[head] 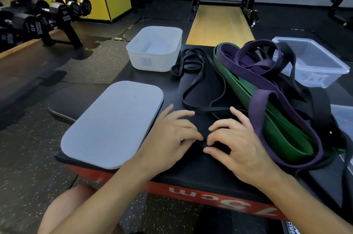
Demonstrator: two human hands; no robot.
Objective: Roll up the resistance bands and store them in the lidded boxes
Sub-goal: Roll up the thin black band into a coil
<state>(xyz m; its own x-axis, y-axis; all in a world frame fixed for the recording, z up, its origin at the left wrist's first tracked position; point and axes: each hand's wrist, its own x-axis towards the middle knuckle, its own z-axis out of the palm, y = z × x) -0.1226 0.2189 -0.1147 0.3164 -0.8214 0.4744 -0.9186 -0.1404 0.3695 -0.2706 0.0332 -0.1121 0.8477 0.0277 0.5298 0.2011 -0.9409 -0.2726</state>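
Black band (202,108) pinched by two hands (172,136) (236,143); two boxes (152,61) (317,78).

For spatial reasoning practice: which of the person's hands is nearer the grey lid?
Left. The left hand lies just beside the grey lid; the right hand sits beyond it, by the purple band. Both pinch the black band.

The black worktop (191,172) carries an open white box (152,61) upper centre, a grey lid (112,124) lower left, a thin black band (175,70) mid-frame, a heap of green and purple bands (282,128) right, and a clear box (313,78) upper right.
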